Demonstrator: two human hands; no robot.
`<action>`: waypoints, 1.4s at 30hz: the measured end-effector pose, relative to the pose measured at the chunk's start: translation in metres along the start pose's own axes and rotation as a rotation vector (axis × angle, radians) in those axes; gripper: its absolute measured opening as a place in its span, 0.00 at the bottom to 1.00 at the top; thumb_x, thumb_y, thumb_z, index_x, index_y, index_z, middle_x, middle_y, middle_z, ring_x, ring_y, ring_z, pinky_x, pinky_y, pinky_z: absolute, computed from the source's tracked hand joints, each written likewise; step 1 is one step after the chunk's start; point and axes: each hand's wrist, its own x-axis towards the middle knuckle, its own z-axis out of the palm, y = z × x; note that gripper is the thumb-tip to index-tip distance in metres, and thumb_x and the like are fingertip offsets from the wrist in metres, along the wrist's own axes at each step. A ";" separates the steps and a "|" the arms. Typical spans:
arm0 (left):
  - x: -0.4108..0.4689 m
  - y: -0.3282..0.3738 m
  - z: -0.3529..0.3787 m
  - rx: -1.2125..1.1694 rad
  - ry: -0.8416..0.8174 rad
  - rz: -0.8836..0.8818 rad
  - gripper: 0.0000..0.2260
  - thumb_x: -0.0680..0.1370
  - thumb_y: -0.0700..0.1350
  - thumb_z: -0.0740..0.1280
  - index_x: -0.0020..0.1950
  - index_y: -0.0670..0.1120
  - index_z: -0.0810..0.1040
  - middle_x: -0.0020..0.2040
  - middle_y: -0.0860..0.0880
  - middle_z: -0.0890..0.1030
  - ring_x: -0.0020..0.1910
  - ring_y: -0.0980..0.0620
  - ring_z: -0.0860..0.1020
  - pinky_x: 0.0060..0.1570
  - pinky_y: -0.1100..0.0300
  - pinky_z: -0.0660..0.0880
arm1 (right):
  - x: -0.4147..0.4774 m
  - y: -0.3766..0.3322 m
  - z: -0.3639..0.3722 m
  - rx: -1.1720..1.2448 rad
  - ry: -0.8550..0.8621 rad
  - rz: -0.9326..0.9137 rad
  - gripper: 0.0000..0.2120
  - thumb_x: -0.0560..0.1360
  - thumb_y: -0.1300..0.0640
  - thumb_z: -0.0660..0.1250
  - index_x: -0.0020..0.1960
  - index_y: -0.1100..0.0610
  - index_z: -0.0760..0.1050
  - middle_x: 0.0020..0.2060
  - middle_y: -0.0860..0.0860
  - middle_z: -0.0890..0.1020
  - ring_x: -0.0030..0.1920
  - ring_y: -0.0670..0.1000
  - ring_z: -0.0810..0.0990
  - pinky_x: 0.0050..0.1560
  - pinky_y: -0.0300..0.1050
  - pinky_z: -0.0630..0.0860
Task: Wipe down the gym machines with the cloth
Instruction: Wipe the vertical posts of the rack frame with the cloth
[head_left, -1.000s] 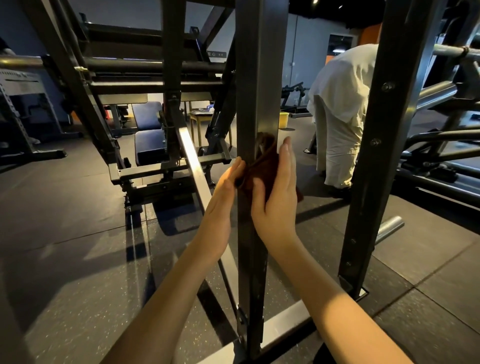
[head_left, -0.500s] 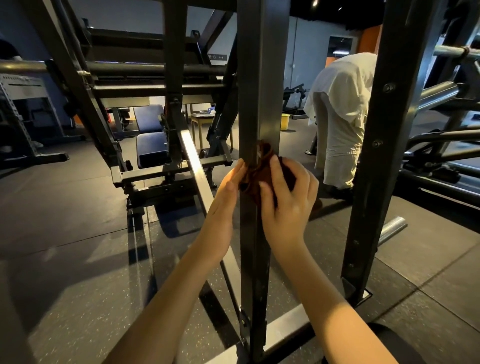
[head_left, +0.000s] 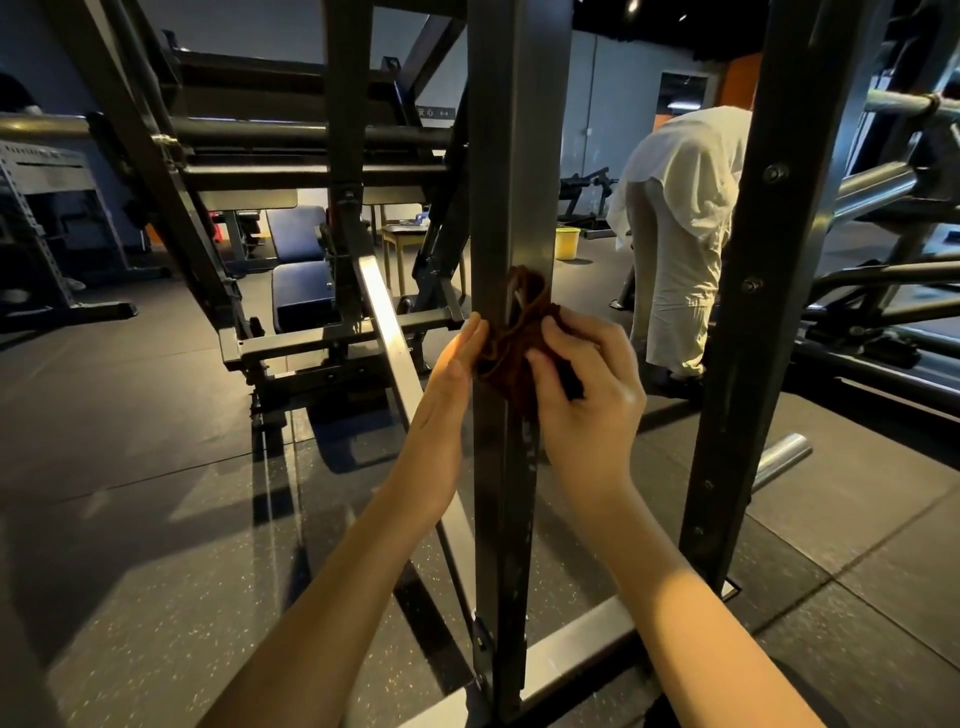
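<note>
Dim gym, speckled rubber floor (head_left: 156, 519), dark steel frames. Brown cloth (head_left: 511, 343) bunched against upright post (head_left: 511, 156), long axis vertical, top end poking above grip. Right hand (head_left: 587, 395) curled, pinching cloth; left hand (head_left: 447, 384) straight-fingered, touching cloth's left edge. Yellow bucket (head_left: 567, 243) well beyond grip.

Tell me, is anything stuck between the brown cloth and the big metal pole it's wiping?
No, nothing visible. The bunched dark brown cloth lies right against the tall dark metal post. The right hand grips it, and the left hand touches it from the other side.
</note>
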 end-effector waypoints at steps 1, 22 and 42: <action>0.000 -0.003 0.000 0.002 0.005 -0.010 0.33 0.74 0.65 0.51 0.76 0.52 0.57 0.68 0.65 0.64 0.61 0.79 0.66 0.53 0.81 0.65 | -0.008 0.003 0.000 0.004 -0.011 -0.023 0.10 0.75 0.61 0.68 0.55 0.62 0.80 0.54 0.54 0.78 0.53 0.55 0.78 0.56 0.41 0.74; 0.002 -0.015 0.008 0.072 0.088 -0.025 0.22 0.84 0.53 0.49 0.78 0.51 0.58 0.76 0.57 0.63 0.73 0.64 0.62 0.72 0.62 0.62 | -0.109 0.015 -0.024 -0.072 -0.324 0.124 0.09 0.74 0.53 0.63 0.52 0.56 0.75 0.53 0.51 0.75 0.51 0.53 0.78 0.46 0.47 0.81; -0.032 -0.039 0.014 -0.056 0.064 -0.016 0.22 0.80 0.63 0.53 0.72 0.58 0.62 0.70 0.61 0.65 0.67 0.69 0.67 0.62 0.72 0.68 | -0.056 0.002 -0.006 -0.088 -0.149 0.100 0.10 0.77 0.55 0.63 0.55 0.58 0.75 0.55 0.57 0.77 0.53 0.56 0.77 0.49 0.39 0.73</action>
